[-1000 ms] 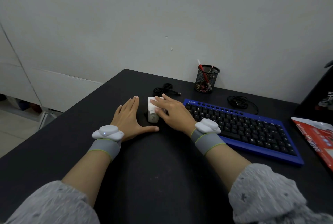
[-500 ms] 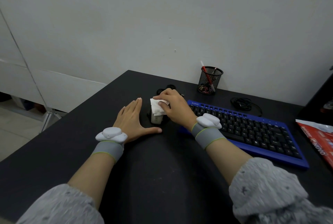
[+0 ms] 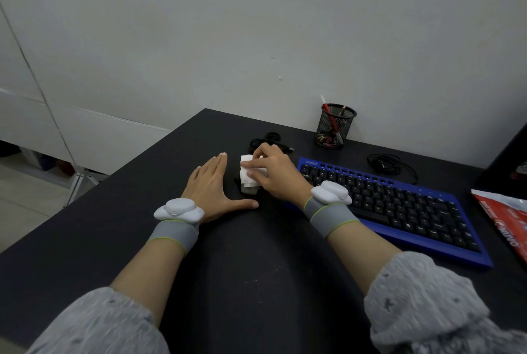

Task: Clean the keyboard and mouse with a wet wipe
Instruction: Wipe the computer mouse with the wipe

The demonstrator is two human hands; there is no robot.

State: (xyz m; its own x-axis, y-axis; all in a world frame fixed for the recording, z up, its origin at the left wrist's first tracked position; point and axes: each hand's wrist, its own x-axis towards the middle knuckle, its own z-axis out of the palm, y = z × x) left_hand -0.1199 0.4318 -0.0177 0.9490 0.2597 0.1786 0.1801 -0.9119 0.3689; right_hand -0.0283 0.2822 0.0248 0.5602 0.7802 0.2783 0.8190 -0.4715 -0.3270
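head | your right hand has slid the wet wipe farther along the mouse, grip clamped on wipe | left hand flat, fingers apart on worktop | keyboard right, maybe unwiped

The bench is matt black. The keyboard has a bright blue frame with black keys. The wet wipe is white. The mesh pen pot is black, holding a red pen. The packet is red with white lettering. Both wrist bands are grey with lime-green edging and carry white units. The sleeves are pale grey with small dark flecks. The wall is plain off-white.
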